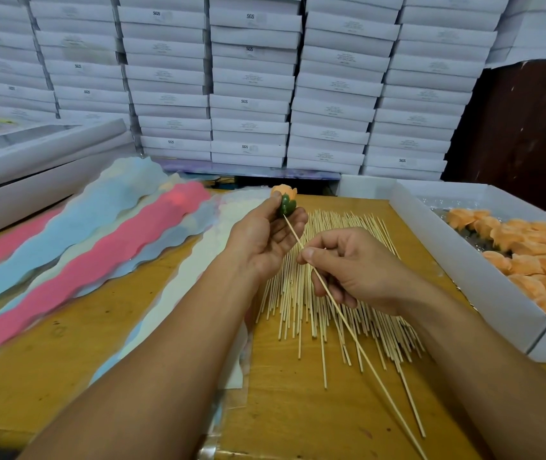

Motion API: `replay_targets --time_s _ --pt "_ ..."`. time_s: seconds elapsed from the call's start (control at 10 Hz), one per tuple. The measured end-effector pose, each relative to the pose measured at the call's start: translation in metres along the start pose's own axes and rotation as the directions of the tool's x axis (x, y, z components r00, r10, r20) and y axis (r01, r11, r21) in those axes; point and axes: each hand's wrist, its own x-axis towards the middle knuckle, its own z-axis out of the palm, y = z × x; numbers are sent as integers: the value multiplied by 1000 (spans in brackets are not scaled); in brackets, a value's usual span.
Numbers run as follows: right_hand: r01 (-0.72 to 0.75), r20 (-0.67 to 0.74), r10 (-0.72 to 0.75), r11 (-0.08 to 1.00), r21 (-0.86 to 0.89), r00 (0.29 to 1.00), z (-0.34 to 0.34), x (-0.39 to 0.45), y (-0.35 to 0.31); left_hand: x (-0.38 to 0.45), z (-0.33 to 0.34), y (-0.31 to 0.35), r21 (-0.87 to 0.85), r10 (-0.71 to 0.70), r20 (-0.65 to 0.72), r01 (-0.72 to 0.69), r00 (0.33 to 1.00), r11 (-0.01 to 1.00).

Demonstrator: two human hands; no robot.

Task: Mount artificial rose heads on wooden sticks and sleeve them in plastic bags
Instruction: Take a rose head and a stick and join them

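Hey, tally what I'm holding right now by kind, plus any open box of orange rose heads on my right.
Orange artificial rose head with a green base, pinched in the left hand: 1
Thin wooden stick, pinched in the right hand: 1
Open white cardboard box of orange rose heads: 1
Total: 3

Wooden table [82, 376] bearing wavy-edged coloured plastic sleeves [105, 240] at left, a spread of wooden sticks [301, 307] at centre, and a white box [464, 260] of orange rose heads [530, 257] at right.
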Motion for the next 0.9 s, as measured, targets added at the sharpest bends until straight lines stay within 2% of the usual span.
replay_targets --time_s 0.9 --pt "-36 -21 37 998 49 999 3 2 1 2 0 -1 45 46 -21 -45 999 998"
